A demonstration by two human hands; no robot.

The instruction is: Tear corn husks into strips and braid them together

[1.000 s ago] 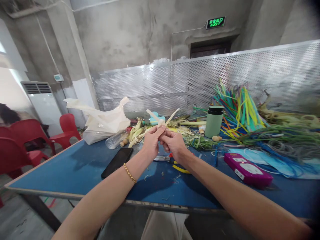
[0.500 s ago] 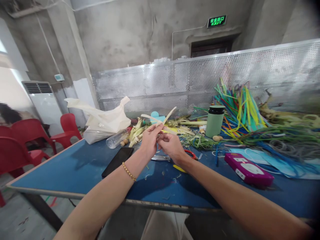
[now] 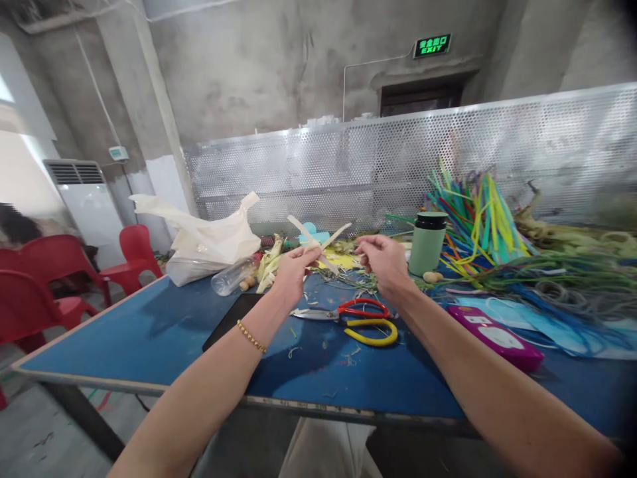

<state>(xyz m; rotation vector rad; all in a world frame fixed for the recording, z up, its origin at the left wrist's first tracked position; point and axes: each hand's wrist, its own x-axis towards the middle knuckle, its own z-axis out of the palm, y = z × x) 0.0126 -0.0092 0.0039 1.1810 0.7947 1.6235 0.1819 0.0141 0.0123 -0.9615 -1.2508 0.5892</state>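
My left hand (image 3: 294, 269) is closed in a pinch on pale, flat husk strips (image 3: 326, 244), which cross one another and fan out beyond the fingertips. To its right and apart from it, my right hand (image 3: 384, 261) has its fingers curled together. Whether anything thin is between those fingertips cannot be made out. Scissors (image 3: 365, 307) with one red and one yellow handle lie on the table below the hands, blades pointing left. Loose husks (image 3: 271, 265) and green stringy scraps lie just behind the hands.
On the blue table (image 3: 129, 338) are a black phone (image 3: 231, 322), a clear bottle (image 3: 229, 277) and a pale bag (image 3: 213, 232) at left. At right are a green canister (image 3: 426, 244), a magenta box (image 3: 495, 335), coloured strips (image 3: 490, 219) and blue masks (image 3: 562, 325).
My right hand has come away from my left and moved right. The left still grips the husk strips, whose ends have swung slightly. The scissors' handles are now uncovered.
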